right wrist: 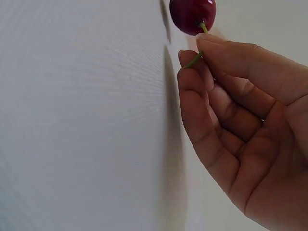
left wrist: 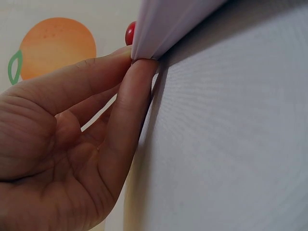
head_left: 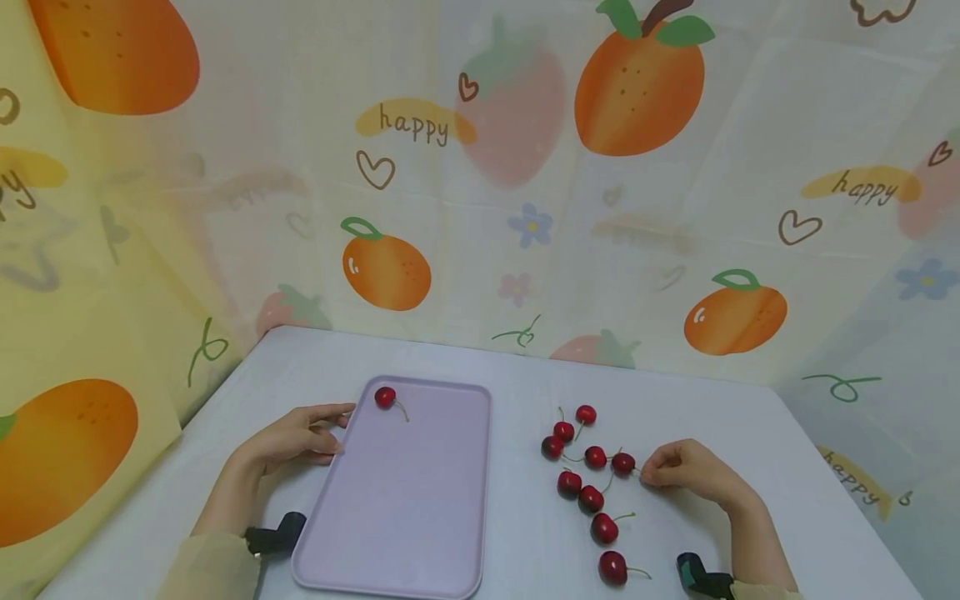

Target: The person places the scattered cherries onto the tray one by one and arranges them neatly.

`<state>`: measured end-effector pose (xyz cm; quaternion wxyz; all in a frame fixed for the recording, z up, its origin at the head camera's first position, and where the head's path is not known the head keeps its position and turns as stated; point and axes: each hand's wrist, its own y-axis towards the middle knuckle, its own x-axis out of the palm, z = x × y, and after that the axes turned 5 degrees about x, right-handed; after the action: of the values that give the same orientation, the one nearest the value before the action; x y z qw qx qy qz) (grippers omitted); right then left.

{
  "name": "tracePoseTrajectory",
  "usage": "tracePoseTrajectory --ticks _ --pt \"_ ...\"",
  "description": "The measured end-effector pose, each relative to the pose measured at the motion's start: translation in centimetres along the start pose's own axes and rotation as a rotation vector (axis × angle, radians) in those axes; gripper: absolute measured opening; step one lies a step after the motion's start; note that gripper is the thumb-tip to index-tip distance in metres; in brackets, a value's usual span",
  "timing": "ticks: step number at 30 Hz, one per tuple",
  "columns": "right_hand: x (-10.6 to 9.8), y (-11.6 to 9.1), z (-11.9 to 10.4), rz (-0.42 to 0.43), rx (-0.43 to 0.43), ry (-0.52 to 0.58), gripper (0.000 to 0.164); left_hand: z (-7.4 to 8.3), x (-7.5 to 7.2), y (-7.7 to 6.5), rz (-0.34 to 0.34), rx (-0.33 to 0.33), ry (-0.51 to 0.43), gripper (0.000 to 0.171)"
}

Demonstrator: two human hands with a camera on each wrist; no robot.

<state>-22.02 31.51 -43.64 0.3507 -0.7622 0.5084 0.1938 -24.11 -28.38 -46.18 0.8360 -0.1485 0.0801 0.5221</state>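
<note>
In the head view a pale lilac rectangular tray [head_left: 408,492] lies on the white table, with one red cherry [head_left: 385,397] near its far left corner. My left hand [head_left: 296,437] is at the tray's left rim, thumb and fingers fairly straight and their tips against the edge. The left wrist view shows those fingertips [left wrist: 142,72] right at the rim. At the right, my right hand [head_left: 693,471] pinches the green stem of a dark red cherry [right wrist: 192,14] between thumb and fingers. That cherry is at the right side of a loose group of cherries [head_left: 591,499].
The loose cherries, stems attached, lie between the tray and my right hand; the nearest cherry [head_left: 612,568] is toward the front. A fruit-printed cloth [head_left: 465,250] hangs behind the table and at both sides. Black wrist devices [head_left: 277,533] sit at both wrists.
</note>
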Motion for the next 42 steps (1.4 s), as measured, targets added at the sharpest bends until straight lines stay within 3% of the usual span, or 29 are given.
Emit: tracePoseTrajectory --ticks 23,42 --pt "-1.5 -0.5 -2.3 0.045 -0.044 0.029 0.028 0.0 0.0 -0.1 -0.001 0.003 -0.015 0.071" --pt "-2.2 0.7 -5.2 0.11 -0.1 -0.025 0.028 0.1 0.0 -0.1 0.005 -0.004 -0.014 0.07"
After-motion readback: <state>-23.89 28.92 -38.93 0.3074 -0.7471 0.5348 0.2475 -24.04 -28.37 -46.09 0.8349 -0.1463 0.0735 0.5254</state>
